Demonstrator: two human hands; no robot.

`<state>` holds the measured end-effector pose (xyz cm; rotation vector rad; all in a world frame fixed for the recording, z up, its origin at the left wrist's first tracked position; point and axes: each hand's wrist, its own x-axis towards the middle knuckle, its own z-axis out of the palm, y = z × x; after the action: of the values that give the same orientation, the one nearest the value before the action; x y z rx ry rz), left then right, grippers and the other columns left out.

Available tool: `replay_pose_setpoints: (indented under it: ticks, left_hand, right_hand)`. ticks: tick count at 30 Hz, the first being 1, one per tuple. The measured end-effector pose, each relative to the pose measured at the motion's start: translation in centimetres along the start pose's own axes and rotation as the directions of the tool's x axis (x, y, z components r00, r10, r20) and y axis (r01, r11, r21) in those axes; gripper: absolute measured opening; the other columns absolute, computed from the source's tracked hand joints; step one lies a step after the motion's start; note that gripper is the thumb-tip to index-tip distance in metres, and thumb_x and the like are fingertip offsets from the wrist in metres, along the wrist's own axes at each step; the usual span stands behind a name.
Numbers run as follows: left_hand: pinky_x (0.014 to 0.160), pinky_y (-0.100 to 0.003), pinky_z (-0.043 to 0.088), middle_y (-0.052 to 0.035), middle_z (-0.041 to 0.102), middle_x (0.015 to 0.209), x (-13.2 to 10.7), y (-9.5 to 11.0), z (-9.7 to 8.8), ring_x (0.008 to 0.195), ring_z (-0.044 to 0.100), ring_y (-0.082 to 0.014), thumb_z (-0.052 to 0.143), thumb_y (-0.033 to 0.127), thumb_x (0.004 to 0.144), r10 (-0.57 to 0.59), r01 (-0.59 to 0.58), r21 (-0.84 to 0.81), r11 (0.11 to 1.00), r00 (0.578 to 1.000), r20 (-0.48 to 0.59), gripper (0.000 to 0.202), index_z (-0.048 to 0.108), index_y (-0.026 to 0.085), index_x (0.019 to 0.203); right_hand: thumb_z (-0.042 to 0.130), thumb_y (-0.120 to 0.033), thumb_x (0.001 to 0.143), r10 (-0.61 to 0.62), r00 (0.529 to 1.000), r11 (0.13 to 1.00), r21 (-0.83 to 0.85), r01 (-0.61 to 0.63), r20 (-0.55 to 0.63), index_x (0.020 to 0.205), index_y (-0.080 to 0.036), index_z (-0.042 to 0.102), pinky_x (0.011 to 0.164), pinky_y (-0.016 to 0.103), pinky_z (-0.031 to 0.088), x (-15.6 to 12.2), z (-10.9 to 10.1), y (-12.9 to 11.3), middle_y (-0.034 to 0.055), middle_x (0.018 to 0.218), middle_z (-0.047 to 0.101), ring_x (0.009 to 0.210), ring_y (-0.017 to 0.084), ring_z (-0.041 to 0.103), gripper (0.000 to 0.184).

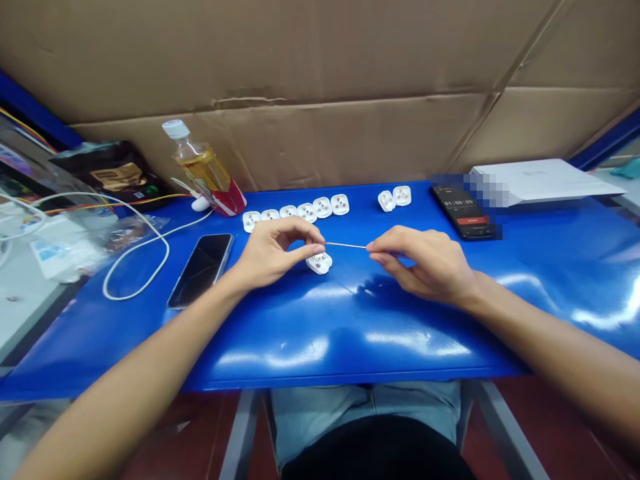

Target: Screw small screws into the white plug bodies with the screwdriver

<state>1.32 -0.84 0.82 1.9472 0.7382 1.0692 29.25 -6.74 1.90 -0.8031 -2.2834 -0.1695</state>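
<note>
Left hand (274, 255) and right hand (421, 263) work with a thin pale stick (346, 245) over a blue table (360, 347).

The right hand is closed in a pinch, and its thumb and first finger hold one end of the stick. The left hand is half closed, with its fingertips at the other end, but one cannot tell if it really grips the stick. The stick lies level between the hands. Just under the left fingertips is a white plastic plug piece (319, 263). Behind it stand a row of six white plug pieces (307, 212) and, a little apart on the right, two more white plug pieces (395, 197). A black smartphone (201, 271) lies near the left hand, and a second phone (463, 213) lies beyond the right hand.
</note>
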Motion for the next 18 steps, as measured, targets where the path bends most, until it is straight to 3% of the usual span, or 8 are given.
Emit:
replay_pose_setpoints:
  ticks: [6,14,18]
  left_hand:
    - [0.083,-0.033,0.062,-0.0082,0.082,0.092,-0.02,0.18,-0.09,0.088,0.077,-0.0223,0.088,0.033,0.084,-0.029,0.029,0.015,0.999,1.000,0.004,0.018,0.084,0.017,0.089]
    - [0.069,-0.030,0.061,-0.0069,0.081,0.081,0.01,0.41,-0.09,0.074,0.076,-0.0199,0.093,0.036,0.076,-0.113,0.112,-0.052,0.992,0.994,0.001,0.023,0.084,0.016,0.085]
    - [0.072,-0.032,0.061,-0.0072,0.081,0.082,-0.13,0.46,0.14,0.076,0.076,-0.0199,0.091,0.034,0.079,-0.049,0.049,-0.050,0.998,0.999,0.007,0.020,0.084,0.017,0.086]
  right_hand:
    - [0.058,-0.022,0.106,-0.030,1.000,0.998,0.059,0.030,0.002,0.112,-0.021,0.065,0.061,0.025,0.050,-0.18,0.19,0.27,0.0022,0.095,0.080,0.081,0.015,0.076,0.010]
    - [0.058,-0.017,0.104,-0.040,0.999,0.995,0.097,0.039,0.010,0.116,-0.023,0.064,0.059,0.023,0.050,-0.03,-0.13,0.00,0.0029,0.103,0.078,0.084,0.013,0.074,0.014]
    - [0.059,-0.020,0.104,0.023,0.999,0.992,0.126,-0.026,0.022,0.113,-0.024,0.065,0.064,0.026,0.054,-0.05,0.01,0.01,0.0026,0.096,0.079,0.081,0.016,0.074,0.011]
